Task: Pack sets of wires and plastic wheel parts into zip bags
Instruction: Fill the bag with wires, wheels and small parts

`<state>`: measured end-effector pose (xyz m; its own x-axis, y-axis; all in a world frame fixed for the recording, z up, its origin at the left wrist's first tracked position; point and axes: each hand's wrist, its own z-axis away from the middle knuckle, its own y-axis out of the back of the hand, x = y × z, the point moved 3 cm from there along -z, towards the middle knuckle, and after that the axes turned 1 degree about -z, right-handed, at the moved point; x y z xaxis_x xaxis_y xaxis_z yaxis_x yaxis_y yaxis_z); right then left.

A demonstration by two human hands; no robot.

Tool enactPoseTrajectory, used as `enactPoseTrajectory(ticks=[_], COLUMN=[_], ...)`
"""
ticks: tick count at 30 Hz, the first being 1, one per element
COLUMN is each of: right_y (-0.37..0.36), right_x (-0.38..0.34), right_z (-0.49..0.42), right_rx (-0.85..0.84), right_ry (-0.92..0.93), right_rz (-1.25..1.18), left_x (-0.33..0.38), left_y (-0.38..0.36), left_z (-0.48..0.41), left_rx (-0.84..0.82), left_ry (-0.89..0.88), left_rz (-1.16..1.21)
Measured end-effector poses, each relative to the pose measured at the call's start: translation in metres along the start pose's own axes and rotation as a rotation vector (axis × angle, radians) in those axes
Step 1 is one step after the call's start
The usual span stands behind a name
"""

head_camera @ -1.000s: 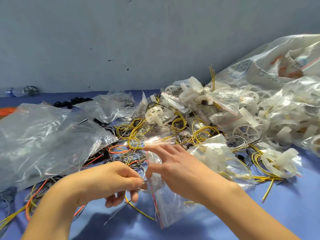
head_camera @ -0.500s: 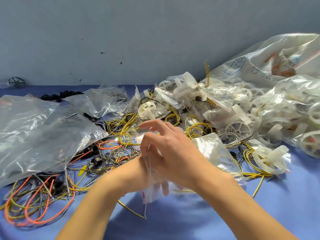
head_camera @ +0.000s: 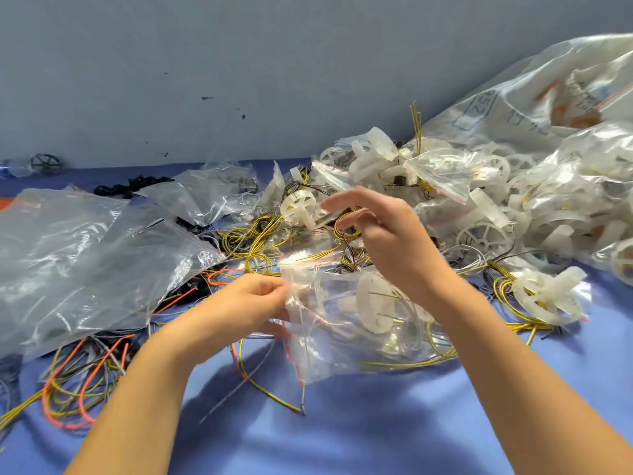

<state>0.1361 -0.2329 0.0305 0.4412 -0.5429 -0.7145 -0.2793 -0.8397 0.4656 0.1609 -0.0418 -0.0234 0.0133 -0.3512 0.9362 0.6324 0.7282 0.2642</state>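
Observation:
My left hand [head_camera: 250, 303] pinches the left edge of a clear zip bag [head_camera: 346, 323] that lies on the blue cloth with a white plastic wheel part and thin wires inside. Raised above the bag, my right hand [head_camera: 383, 231] has its fingers loosely spread and holds nothing; its fingertips hover just right of a loose white wheel [head_camera: 298, 207]. Coils of yellow wire [head_camera: 260, 241] lie behind the bag. Orange and yellow wires [head_camera: 78, 382] are spread at the lower left.
Large empty clear bags [head_camera: 78, 262] cover the left of the blue cloth [head_camera: 342, 433]. A heap of white wheel parts and filled zip bags [head_camera: 507, 207] rises at the right, with a big sack [head_camera: 548, 87] behind. Black parts [head_camera: 130, 186] lie near the grey wall.
My right hand has let go of the bag and lifted up and back toward the loose wheel. My left hand has shifted to the bag's left edge and keeps hold of it.

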Motion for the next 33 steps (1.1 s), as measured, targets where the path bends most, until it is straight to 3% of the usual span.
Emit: enactPoseTrajectory(ticks=[3,6,18,23,29,33], right_y=[0.024,0.038,0.042,0.028,0.019,0.024], right_x=[0.007,0.017,0.035,0.037,0.048,0.051], right_z=[-0.006,-0.009,-0.005,0.003,0.013,0.015], right_rx=[0.140,0.164,0.037,-0.126,-0.332,-0.392], right_ry=[-0.001,-0.045,-0.120,-0.166,-0.280,-0.331], right_rz=[0.078,0.135,0.276,0.300,0.492,0.579], left_x=[-0.003,0.000,0.006,0.008,0.006,0.005], left_y=[0.028,0.041,0.055,0.055,0.049,0.041], left_z=[0.003,0.004,-0.008,-0.012,-0.022,-0.030], left_rx=[0.262,0.385,0.575,0.606,0.655,0.641], left_ry=[-0.015,-0.104,-0.162,-0.167,-0.133,-0.128], left_rz=[0.132,0.229,0.351,0.365,0.280,0.209])
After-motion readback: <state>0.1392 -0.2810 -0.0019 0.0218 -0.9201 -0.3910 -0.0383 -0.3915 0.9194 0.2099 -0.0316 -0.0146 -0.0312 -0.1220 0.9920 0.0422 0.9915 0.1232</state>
